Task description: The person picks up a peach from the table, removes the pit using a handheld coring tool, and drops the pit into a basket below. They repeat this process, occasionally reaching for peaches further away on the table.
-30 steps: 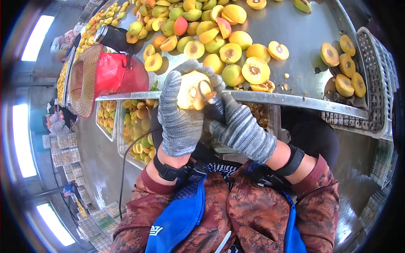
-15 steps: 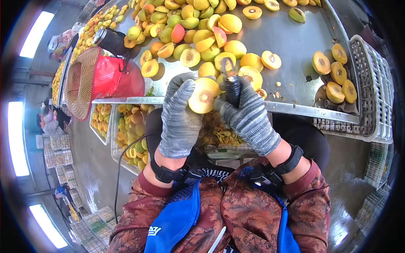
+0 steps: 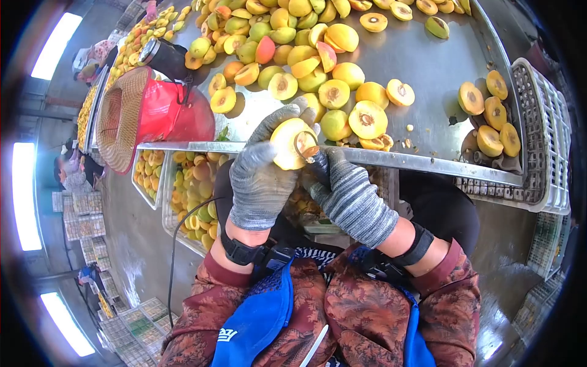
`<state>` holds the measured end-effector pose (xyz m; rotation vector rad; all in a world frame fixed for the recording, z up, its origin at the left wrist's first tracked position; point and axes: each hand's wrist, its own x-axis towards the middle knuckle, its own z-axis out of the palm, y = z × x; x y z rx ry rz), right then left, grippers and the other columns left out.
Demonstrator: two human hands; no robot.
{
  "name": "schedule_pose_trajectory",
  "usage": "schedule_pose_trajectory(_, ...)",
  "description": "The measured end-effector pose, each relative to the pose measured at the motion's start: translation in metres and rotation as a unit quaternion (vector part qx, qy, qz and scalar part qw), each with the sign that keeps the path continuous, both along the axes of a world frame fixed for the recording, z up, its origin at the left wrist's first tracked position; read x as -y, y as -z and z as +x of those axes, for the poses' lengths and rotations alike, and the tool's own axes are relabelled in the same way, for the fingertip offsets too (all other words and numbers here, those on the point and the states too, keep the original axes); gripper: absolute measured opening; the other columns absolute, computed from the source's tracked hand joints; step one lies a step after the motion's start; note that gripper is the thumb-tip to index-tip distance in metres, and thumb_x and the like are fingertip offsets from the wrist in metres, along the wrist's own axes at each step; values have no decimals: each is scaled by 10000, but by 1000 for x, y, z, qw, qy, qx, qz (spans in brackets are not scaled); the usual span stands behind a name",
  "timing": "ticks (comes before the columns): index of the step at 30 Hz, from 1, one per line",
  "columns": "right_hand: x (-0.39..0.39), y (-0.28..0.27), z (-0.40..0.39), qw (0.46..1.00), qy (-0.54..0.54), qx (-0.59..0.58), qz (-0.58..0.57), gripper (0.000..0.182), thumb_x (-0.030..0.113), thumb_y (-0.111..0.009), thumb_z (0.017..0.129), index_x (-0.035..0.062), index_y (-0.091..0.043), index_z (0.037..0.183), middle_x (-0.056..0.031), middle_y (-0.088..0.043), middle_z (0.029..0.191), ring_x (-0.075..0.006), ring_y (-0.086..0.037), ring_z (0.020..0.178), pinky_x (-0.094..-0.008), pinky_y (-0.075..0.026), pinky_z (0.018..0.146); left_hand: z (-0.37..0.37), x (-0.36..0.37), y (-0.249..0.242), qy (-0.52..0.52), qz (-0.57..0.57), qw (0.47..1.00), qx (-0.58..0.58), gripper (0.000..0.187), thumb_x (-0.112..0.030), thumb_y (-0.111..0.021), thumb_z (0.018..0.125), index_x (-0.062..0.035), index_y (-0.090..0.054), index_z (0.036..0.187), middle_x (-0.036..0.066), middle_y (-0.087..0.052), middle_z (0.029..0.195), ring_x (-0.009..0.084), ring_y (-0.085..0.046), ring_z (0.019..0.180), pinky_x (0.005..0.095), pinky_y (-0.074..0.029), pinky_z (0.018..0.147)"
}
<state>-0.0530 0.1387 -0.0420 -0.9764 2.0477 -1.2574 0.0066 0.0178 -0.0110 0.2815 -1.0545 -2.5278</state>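
Note:
My left hand point(image 3: 260, 177), in a grey knit glove, grips a halved yellow peach point(image 3: 287, 144) with its cut face turned toward me, just in front of the steel table edge point(image 3: 428, 162). My right hand point(image 3: 351, 196), gloved the same way, holds a pitting tool with a metal loop point(image 3: 306, 145) pressed into the pit area of that peach half. Both hands are close together above my lap.
The steel table carries a pile of whole and halved peaches point(image 3: 293, 55). A white plastic crate point(image 3: 541, 122) at the right holds peach halves point(image 3: 489, 116). A red bucket and straw hat point(image 3: 147, 110) stand at the left. Crates of fruit point(image 3: 189, 183) sit below the table.
The right hand lifted the tool away from the peach, then brought its loop back into the cut face. The left hand turned the peach half slightly.

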Motion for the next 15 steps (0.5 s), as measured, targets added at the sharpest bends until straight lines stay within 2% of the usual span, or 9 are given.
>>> schedule_pose_trajectory(2, 1, 1, 3, 1000, -8, 23, 1, 461, 106, -618, 726, 2, -402, 1121, -200, -575, 851, -357, -580, 792, -381, -473, 630, 0, -4, 1, -12, 21, 1000, 1, 425, -185, -553, 743, 1, -460, 1113, 161, -464, 1185, 296, -471, 1070, 399, -376, 935)
schedule_pose_trajectory(4, 1, 1, 5, 998, 2, 69, 5, 555, 93, -606, 728, -7, -336, 1203, -220, -573, 868, -367, -582, 772, -386, -477, 622, 1, -10, 2, -51, 33, 998, 35, 327, -244, -501, 818, -18, -483, 1055, 156, -504, 1106, 284, -506, 1007, 386, -393, 913)
schedule_pose_trajectory(5, 0, 1, 6, 997, 3, 71, 5, 555, 93, -606, 728, -7, -336, 1203, -220, -573, 868, -367, -582, 772, -386, -477, 622, 0, -11, 4, -50, 34, 998, 36, 327, -244, -501, 818, -18, -483, 1055, 156, -504, 1106, 284, -506, 1007, 386, -393, 913)
schedule_pose_trajectory(7, 0, 1, 6, 999, -13, 39, 0, 660, 88, -595, 734, -14, -233, 1277, -227, -573, 862, -371, -584, 759, -382, -478, 610, 0, -12, 8, -114, -51, 988, 90, 280, -279, -460, 857, -34, -491, 990, 136, -536, 981, 255, -530, 940, 376, -415, 877)
schedule_pose_trajectory(10, -1, 1, 5, 998, -20, 58, -2, 709, 70, -587, 734, -23, -171, 1301, -219, -576, 854, -368, -586, 762, -369, -478, 617, -3, -19, 1, -108, -105, 985, 84, 271, -283, -459, 856, -33, -489, 957, 111, -538, 894, 226, -538, 898, 354, -436, 827)
schedule_pose_trajectory(13, -2, 0, 8, 996, -11, 70, -46, 750, 54, -586, 728, -2, -130, 1321, -212, -577, 851, -364, -589, 756, -364, -477, 618, -4, -19, 2, -109, -95, 988, 62, 272, -281, -464, 854, -27, -496, 944, 111, -547, 890, 217, -549, 863, 338, -443, 796)
schedule_pose_trajectory(15, -2, -6, 7, 996, -19, 75, -36, 747, 47, -584, 726, 2, -135, 1321, -211, -576, 853, -362, -590, 751, -365, -478, 620, -5, -20, 0, -114, -104, 986, 65, 283, -290, -467, 853, -23, -501, 938, 109, -547, 893, 214, -553, 844, 334, -447, 778)
